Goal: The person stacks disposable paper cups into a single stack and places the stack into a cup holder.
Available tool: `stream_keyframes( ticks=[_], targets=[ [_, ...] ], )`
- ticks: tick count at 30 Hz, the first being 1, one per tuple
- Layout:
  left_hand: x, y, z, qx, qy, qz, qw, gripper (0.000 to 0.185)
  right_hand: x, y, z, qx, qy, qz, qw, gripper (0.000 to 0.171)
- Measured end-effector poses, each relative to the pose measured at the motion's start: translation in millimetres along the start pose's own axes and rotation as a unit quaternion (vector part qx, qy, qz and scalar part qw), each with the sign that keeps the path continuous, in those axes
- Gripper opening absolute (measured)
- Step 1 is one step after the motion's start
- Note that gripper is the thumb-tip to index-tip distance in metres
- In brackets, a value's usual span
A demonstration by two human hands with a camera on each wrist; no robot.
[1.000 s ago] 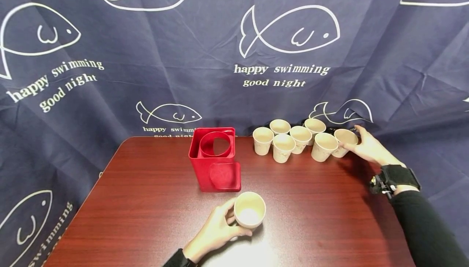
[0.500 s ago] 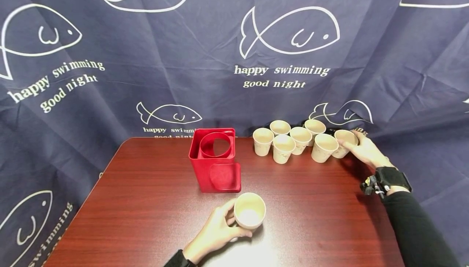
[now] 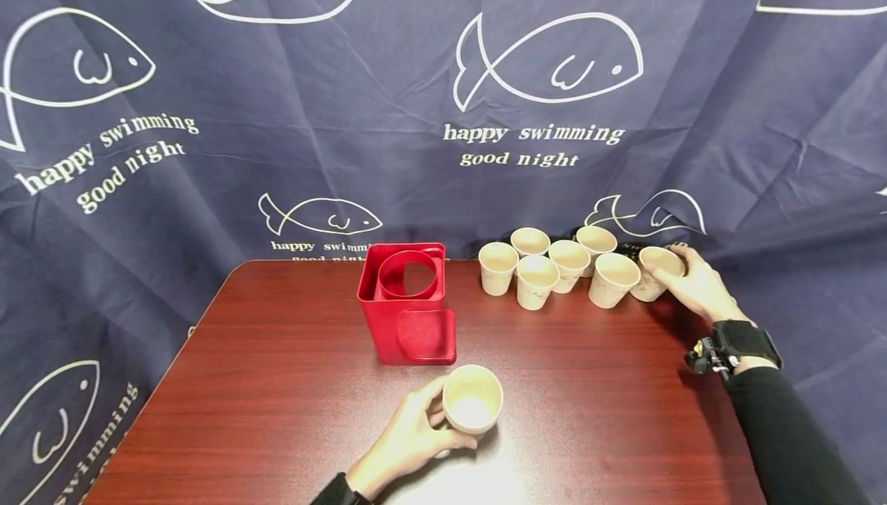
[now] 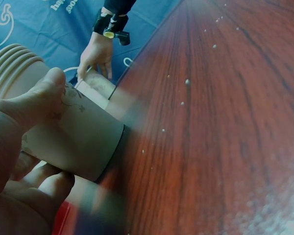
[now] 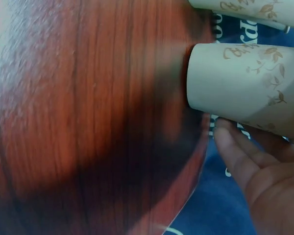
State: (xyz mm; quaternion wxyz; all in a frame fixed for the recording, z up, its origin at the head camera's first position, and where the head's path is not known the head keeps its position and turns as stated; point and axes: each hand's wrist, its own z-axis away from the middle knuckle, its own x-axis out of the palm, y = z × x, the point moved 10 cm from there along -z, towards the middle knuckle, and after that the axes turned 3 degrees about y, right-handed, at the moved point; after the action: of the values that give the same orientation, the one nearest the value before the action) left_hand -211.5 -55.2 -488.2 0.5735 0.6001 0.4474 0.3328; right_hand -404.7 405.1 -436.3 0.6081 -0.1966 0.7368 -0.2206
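Observation:
Near the front of the table my left hand [image 3: 409, 436] grips a stack of nested pale paper cups [image 3: 473, 399], its thumb on one side and fingers on the other. Several stacked rims show on this stack in the left wrist view, where the printed cup wall [image 4: 83, 132] slants toward the tabletop. At the back right, my right hand [image 3: 700, 289] holds the end paper cup [image 3: 646, 288] of a group, thumb across its near side. In the right wrist view this cup [image 5: 240, 83] has a brown floral print, and the fingers [image 5: 235, 152] lie along its side.
Several more paper cups [image 3: 537, 283] stand upright to the left of my right hand, close together. A red square container [image 3: 388, 328] with a round ring inside stands at the back middle of the reddish wood table [image 3: 277, 382]. Behind hangs a blue fish-print cloth [image 3: 388, 128].
My right hand came in leftward and took hold of the end cup, which has since shifted slightly right, away from its neighbour. The left hand and its stack have stayed put.

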Motion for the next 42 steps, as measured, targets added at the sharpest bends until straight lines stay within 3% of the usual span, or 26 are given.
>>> stream_keyframes(
  ticks=[8,19,25,30,37,42],
  targets=[
    [0.0,0.4,0.6,0.000,0.002,-0.003,1.0000,0.081,-15,0,13,-0.015,0.014,0.013,1.000,0.079],
    [-1.5,0.9,1.6,-0.003,0.007,-0.002,1.0000,0.081,-55,-24,43,-0.031,0.042,0.034,0.998,0.072],
    [-1.5,0.8,1.9,-0.005,0.011,-0.001,0.9999,0.080,-76,-51,63,-0.051,0.071,0.055,0.995,0.066],
    [-1.3,1.4,1.1,-0.002,0.011,-0.006,0.9999,0.080,-83,-82,83,-0.088,0.096,0.040,0.991,0.059],
    [-1.1,0.2,0.6,-0.007,0.014,-0.002,0.9999,0.079,-70,-136,112,-0.165,0.113,0.008,0.980,0.060],
    [-0.1,1.0,-0.2,-0.006,0.009,0.000,0.9999,0.080,-50,-175,133,-0.241,0.115,0.005,0.964,0.069]
  ],
)
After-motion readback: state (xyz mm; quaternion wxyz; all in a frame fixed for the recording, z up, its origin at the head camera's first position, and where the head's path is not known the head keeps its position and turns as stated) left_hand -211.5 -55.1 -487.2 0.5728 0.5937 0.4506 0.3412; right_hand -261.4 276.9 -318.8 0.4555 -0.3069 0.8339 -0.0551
